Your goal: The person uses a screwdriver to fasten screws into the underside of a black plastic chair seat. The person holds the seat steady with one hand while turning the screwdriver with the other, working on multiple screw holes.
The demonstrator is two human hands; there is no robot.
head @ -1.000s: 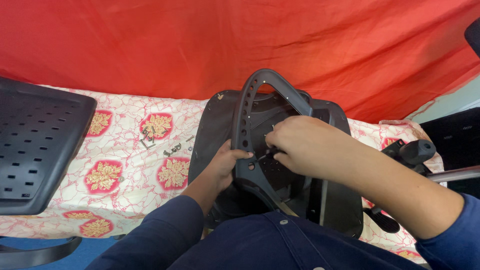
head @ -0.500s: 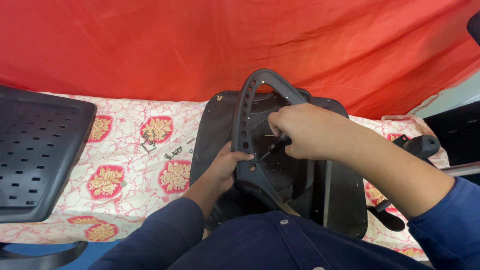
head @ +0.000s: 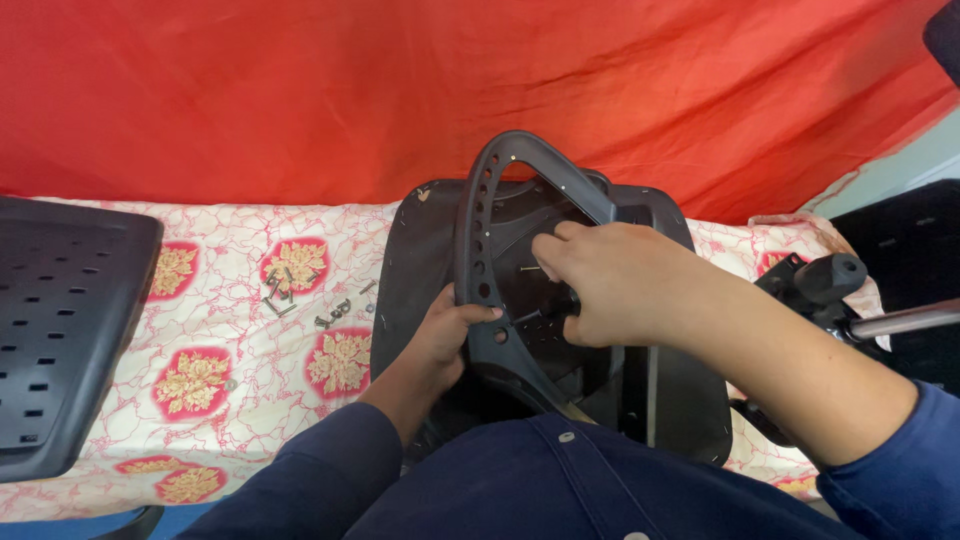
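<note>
A black plastic chair seat base [head: 660,380] stands tilted against my lap on the patterned cloth. A curved black armrest bracket [head: 478,230] with a row of holes rises from it. My left hand [head: 440,335] grips the lower part of this bracket. My right hand [head: 610,285] reaches inside the bracket, its fingers closed on a small dark tool or screw at the seat's underside; what exactly it holds is hidden. A thin screw [head: 530,268] sticks out near the fingertips.
Loose screws and small metal parts [head: 305,300] lie on the red-and-cream floral cloth [head: 220,330]. A perforated black chair back [head: 60,330] lies at the left. A chair mechanism with a metal lever [head: 850,300] sits at the right. A red cloth [head: 400,90] hangs behind.
The view has shifted slightly and my right hand has turned a little inside the bracket. My left hand keeps its grip on the bracket.
</note>
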